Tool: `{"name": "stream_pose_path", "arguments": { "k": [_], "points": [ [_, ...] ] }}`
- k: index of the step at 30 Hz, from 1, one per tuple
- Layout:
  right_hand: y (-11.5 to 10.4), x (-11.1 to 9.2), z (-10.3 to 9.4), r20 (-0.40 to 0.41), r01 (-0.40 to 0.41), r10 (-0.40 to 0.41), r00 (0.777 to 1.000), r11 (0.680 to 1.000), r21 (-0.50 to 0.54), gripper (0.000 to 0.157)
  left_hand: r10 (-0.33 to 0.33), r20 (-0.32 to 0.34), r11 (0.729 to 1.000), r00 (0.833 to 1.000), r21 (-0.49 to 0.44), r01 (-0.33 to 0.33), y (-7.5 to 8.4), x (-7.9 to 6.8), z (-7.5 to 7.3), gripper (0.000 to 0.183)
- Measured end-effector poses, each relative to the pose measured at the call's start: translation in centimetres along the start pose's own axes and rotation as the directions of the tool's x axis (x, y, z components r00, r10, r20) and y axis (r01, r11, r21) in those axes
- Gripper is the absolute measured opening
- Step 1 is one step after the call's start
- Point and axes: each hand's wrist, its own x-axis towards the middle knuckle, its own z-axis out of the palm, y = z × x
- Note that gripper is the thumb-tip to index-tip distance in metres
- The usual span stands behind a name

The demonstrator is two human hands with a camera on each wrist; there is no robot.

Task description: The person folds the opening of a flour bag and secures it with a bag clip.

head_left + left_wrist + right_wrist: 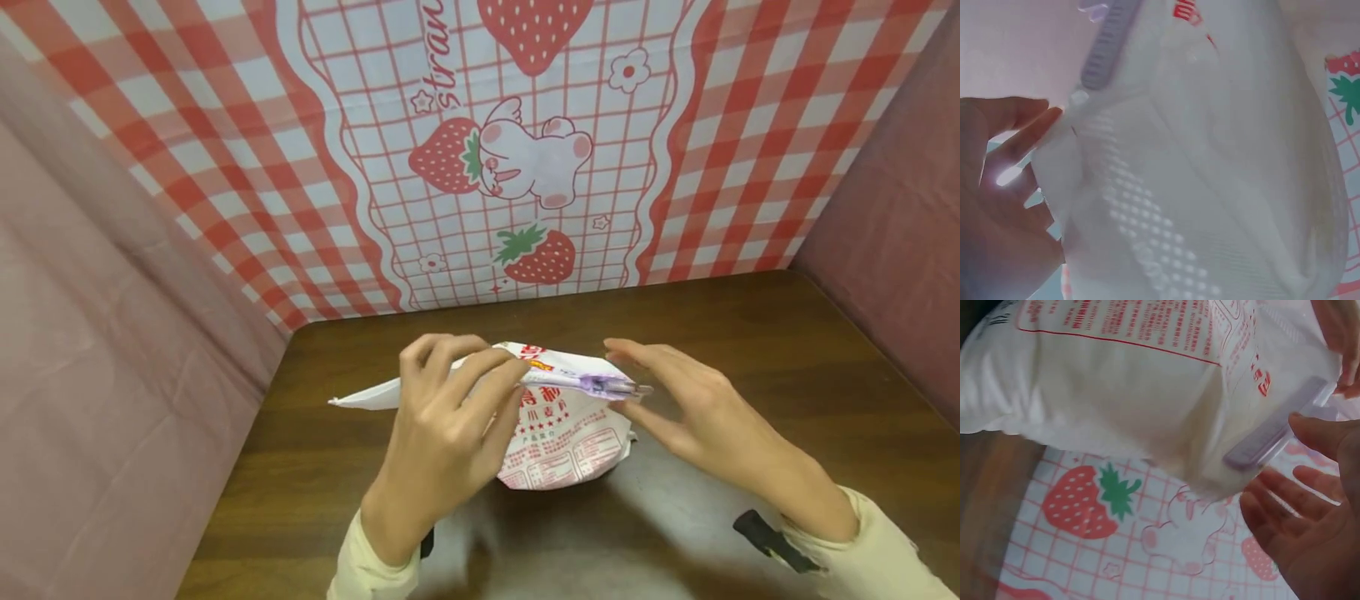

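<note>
A white plastic flour bag [562, 450] with red print stands on the table below both hands. Across its gathered top lies a pale purple bag clip [603, 385], which shows along the bag's mouth in the left wrist view. My left hand [450, 417] pinches the top edge of the bag beside the clip, with the flattened white flap sticking out to the left. Around the clip's right end, my right hand [697, 408] is spread, thumb and fingers apart. In the right wrist view its thumb [1313, 434] is right at the clip, the other fingers beyond the bag's edge.
Under the bag is a brown wooden table [315, 483]. A strawberry-print cloth [540, 167] hangs behind it, with pink curtains [112, 333] at the sides. A black strap [772, 542] shows at the right wrist.
</note>
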Motion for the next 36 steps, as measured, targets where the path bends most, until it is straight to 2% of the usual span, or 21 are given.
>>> {"name": "stream_pose_path", "arguments": {
  "k": [4, 7, 10, 13, 16, 20, 22, 25, 27, 30, 34, 36],
  "points": [
    [0.9, -1.5, -0.4, 0.056, -0.121, 0.123, 0.991, 0.992, -0.025, 0.074, 0.109, -0.103, 0.994, 0.989, 0.0, -0.11, 1.0, -0.1, -0.3, 0.01],
    [1.6, -2.6, -0.5, 0.118, -0.215, 0.221, 0.968, 0.975, -0.063, 0.087, 0.201, -0.138, 0.979, 0.97, -0.007, -0.204, 1.5, -1.1, -0.5, 0.01],
    [2.1, -3.7, -0.6, 0.19, -0.307, 0.318, 0.929, 0.948, -0.088, 0.09, 0.261, -0.107, 0.963, 0.959, -0.033, -0.266, 1.7, -2.4, -0.7, 0.011],
    [2.4, -4.7, -0.5, 0.244, -0.378, 0.386, 0.89, 0.922, -0.08, 0.089, 0.276, -0.041, 0.958, 0.96, -0.067, -0.278, 1.5, -3.9, -0.6, 0.01],
    [2.7, -5.6, -0.2, 0.282, -0.407, 0.409, 0.868, 0.911, -0.068, 0.086, 0.225, 0.043, 0.971, 0.973, -0.095, -0.22, 1.3, -5.4, -0.6, 0.009],
    [2.9, -6.5, 0.1, 0.322, -0.431, 0.422, 0.848, 0.901, -0.044, 0.084, 0.103, 0.142, 0.991, 0.984, -0.097, -0.09, 0.9, -7.9, -0.6, 0.013],
    [3.0, -7.0, 0.2, 0.33, -0.443, 0.433, 0.839, 0.895, -0.047, 0.083, 0.041, 0.18, 0.995, 0.983, -0.093, -0.024, 0.5, -9.3, -0.5, 0.014],
    [3.1, -7.8, 0.4, 0.332, -0.453, 0.448, 0.83, 0.889, -0.067, 0.083, -0.052, 0.241, 0.995, 0.969, -0.069, 0.07, -0.2, -11.7, -0.3, 0.013],
    [3.2, -8.3, 0.6, 0.341, -0.459, 0.455, 0.823, 0.885, -0.076, 0.083, -0.116, 0.295, 0.991, 0.948, -0.036, 0.132, -0.7, -13.2, -0.1, 0.014],
    [3.1, -8.8, 1.1, 0.363, -0.457, 0.451, 0.815, 0.886, -0.075, 0.083, -0.21, 0.393, 0.977, 0.895, 0.061, 0.203, -1.4, -15.0, 0.2, 0.017],
    [2.8, -9.0, 2.3, 0.387, -0.438, 0.417, 0.822, 0.898, -0.039, 0.085, -0.309, 0.52, 0.951, 0.796, 0.171, 0.258, -1.8, -16.6, 0.9, 0.019],
    [2.5, -9.0, 2.8, 0.392, -0.443, 0.407, 0.825, 0.897, 0.0, 0.083, -0.33, 0.56, 0.944, 0.76, 0.17, 0.285, -1.7, -17.1, 1.3, 0.032]
  ]
}}
